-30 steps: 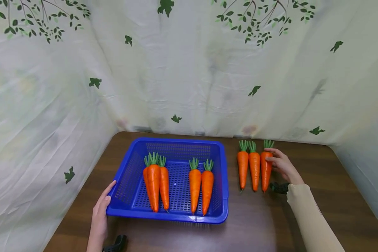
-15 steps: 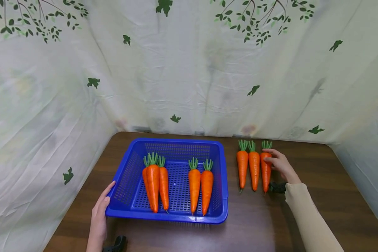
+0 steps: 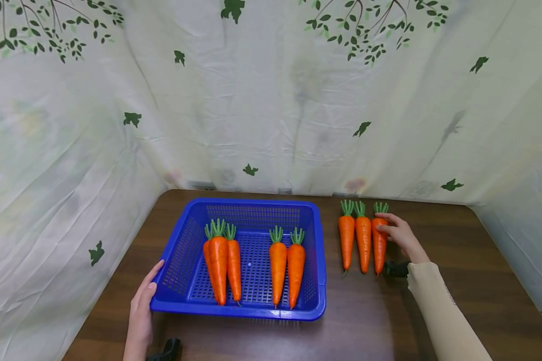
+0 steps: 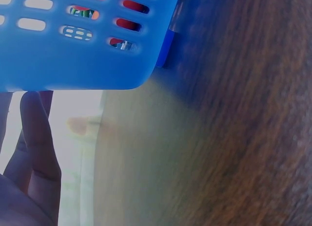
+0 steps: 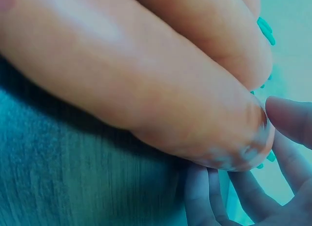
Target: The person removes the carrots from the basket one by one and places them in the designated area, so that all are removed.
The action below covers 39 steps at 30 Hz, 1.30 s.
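Observation:
A blue plastic basket stands on the table, with several carrots in two groups inside: three at the left and a pair at the right. My left hand holds the basket's left front rim; in the left wrist view its fingers reach the rim. Right of the basket lie three carrots side by side, leafy ends away from me. My right hand holds the rightmost carrot near its top. In the right wrist view, thumb and fingers lie on either side of that carrot's end.
The brown wooden table ends at a pale cloth printed with leaves, which hangs behind and at both sides. The other two loose carrots, left and middle, lie between the basket and my right hand.
Almost nothing moves. The whole head view shifts slightly left; both hands keep their places on the basket and the carrot.

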Each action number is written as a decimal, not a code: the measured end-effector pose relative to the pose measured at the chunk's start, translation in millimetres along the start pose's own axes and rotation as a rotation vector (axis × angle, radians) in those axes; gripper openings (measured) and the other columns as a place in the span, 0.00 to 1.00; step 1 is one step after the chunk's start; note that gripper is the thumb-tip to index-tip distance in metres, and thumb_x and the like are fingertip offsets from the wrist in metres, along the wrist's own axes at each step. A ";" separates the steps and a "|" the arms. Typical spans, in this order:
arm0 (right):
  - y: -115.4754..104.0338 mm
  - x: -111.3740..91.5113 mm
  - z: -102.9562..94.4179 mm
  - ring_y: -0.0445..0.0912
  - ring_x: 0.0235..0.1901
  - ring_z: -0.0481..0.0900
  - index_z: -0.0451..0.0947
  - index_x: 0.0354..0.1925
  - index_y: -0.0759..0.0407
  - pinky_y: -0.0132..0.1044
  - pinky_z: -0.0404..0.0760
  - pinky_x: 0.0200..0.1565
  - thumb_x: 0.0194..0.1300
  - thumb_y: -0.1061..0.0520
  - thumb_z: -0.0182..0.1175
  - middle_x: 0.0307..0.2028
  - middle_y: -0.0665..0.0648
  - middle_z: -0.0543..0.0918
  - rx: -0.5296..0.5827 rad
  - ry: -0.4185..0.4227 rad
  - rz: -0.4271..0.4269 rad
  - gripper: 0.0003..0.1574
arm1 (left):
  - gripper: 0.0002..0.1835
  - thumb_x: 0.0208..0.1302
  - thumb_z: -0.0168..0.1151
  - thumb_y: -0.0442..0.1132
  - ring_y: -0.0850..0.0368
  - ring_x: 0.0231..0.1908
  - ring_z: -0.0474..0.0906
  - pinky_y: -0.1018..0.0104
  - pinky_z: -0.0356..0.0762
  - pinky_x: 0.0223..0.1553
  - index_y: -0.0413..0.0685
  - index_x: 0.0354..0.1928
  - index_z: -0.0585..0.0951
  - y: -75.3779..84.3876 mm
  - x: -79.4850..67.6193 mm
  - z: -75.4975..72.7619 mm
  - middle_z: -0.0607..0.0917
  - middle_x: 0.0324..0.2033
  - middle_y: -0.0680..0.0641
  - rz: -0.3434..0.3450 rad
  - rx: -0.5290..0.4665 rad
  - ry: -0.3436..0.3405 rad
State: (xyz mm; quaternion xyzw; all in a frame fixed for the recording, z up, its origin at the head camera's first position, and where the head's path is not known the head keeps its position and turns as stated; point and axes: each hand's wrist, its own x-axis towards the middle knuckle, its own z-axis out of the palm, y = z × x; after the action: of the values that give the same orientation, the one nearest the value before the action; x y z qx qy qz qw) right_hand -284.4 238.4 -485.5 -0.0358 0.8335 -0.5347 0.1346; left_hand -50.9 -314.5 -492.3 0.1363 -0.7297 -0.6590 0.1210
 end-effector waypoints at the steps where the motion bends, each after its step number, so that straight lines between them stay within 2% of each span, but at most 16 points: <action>1: 0.1 -0.3 -0.1 0.50 0.47 0.72 0.56 0.69 0.70 0.39 0.73 0.45 0.72 0.59 0.49 0.62 0.75 0.62 -0.001 0.002 0.000 0.32 | 0.25 0.76 0.37 0.47 0.60 0.62 0.60 0.77 0.62 0.49 0.52 0.71 0.63 0.1 0.0 0.1 0.61 0.69 0.49 -0.003 0.002 0.001; 6: 0.3 -1.0 0.0 0.58 0.51 0.70 0.56 0.69 0.70 0.45 0.72 0.49 0.73 0.59 0.49 0.63 0.75 0.61 -0.001 0.009 -0.002 0.32 | 0.25 0.76 0.37 0.49 0.55 0.64 0.58 0.73 0.62 0.52 0.55 0.72 0.62 1.2 0.5 -0.9 0.59 0.70 0.48 -0.039 0.027 0.001; 9: 0.2 -1.3 0.6 0.61 0.53 0.68 0.56 0.69 0.70 0.48 0.71 0.50 0.72 0.60 0.49 0.63 0.75 0.61 0.002 0.011 -0.002 0.32 | 0.26 0.76 0.37 0.51 0.50 0.66 0.55 0.58 0.58 0.61 0.57 0.72 0.62 2.0 1.3 -1.5 0.57 0.71 0.47 -0.063 0.037 0.001; 12: -0.2 -1.6 1.2 0.61 0.54 0.68 0.56 0.69 0.70 0.49 0.71 0.51 0.72 0.60 0.49 0.63 0.75 0.60 0.005 0.012 0.000 0.32 | 0.26 0.76 0.36 0.51 0.47 0.67 0.54 0.42 0.51 0.63 0.58 0.72 0.61 2.3 1.9 -1.7 0.56 0.72 0.47 -0.069 0.037 -0.002; 13: -0.3 -1.8 1.4 0.61 0.54 0.68 0.56 0.69 0.70 0.49 0.71 0.51 0.72 0.60 0.49 0.63 0.75 0.60 0.006 0.013 0.000 0.32 | 0.26 0.76 0.36 0.51 0.47 0.67 0.54 0.41 0.50 0.63 0.58 0.72 0.61 2.3 1.9 -1.6 0.56 0.72 0.47 -0.069 0.038 -0.001; 26: -2.5 -2.5 1.4 0.60 0.54 0.68 0.57 0.68 0.70 0.46 0.71 0.50 0.72 0.59 0.49 0.64 0.74 0.61 0.025 0.042 -0.003 0.31 | 0.26 0.76 0.36 0.51 0.47 0.67 0.54 0.43 0.51 0.63 0.57 0.72 0.62 3.3 0.7 -1.0 0.56 0.71 0.46 -0.066 0.040 0.004; 30: -3.5 -3.9 -0.7 0.51 0.51 0.71 0.57 0.69 0.70 0.49 0.70 0.53 0.72 0.58 0.50 0.65 0.73 0.60 0.043 0.066 -0.004 0.32 | 0.26 0.76 0.36 0.51 0.48 0.66 0.55 0.46 0.52 0.63 0.57 0.72 0.62 3.4 0.4 -1.1 0.57 0.71 0.46 -0.063 0.037 0.000; 32: -4.3 -5.0 -1.8 0.43 0.46 0.73 0.57 0.69 0.70 0.50 0.69 0.54 0.72 0.58 0.50 0.65 0.73 0.59 0.053 0.076 -0.007 0.32 | 0.26 0.76 0.36 0.51 0.50 0.66 0.55 0.52 0.55 0.62 0.57 0.72 0.62 3.4 0.2 -1.0 0.57 0.71 0.46 -0.059 0.037 -0.001; 35: -4.7 -6.0 -3.7 0.35 0.42 0.71 0.57 0.68 0.70 0.49 0.69 0.53 0.72 0.59 0.50 0.65 0.73 0.60 0.071 0.091 -0.011 0.32 | 0.26 0.76 0.37 0.49 0.53 0.65 0.58 0.67 0.61 0.57 0.55 0.72 0.62 3.1 -0.1 -0.5 0.58 0.71 0.46 -0.042 0.028 0.000; 37: -5.2 -6.6 -4.6 0.36 0.43 0.71 0.57 0.68 0.70 0.49 0.69 0.54 0.71 0.59 0.50 0.65 0.73 0.60 0.086 0.103 -0.009 0.32 | 0.25 0.76 0.37 0.49 0.56 0.63 0.59 0.75 0.63 0.51 0.54 0.72 0.63 2.8 -0.2 -0.4 0.59 0.70 0.46 -0.030 0.025 0.002; 39: -5.8 -7.0 -5.3 0.42 0.48 0.70 0.57 0.69 0.70 0.49 0.68 0.55 0.71 0.59 0.50 0.65 0.73 0.59 0.100 0.115 -0.003 0.32 | 0.25 0.76 0.37 0.48 0.57 0.63 0.59 0.78 0.63 0.48 0.53 0.71 0.63 2.5 -0.3 -0.3 0.59 0.70 0.46 -0.025 0.025 0.002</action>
State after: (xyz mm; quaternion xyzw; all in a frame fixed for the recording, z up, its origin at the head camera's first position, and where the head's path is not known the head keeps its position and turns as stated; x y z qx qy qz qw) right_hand -279.6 242.0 -476.9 0.0004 0.8120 -0.5771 0.0871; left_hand -50.6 -314.4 -489.7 0.1475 -0.7359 -0.6513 0.1119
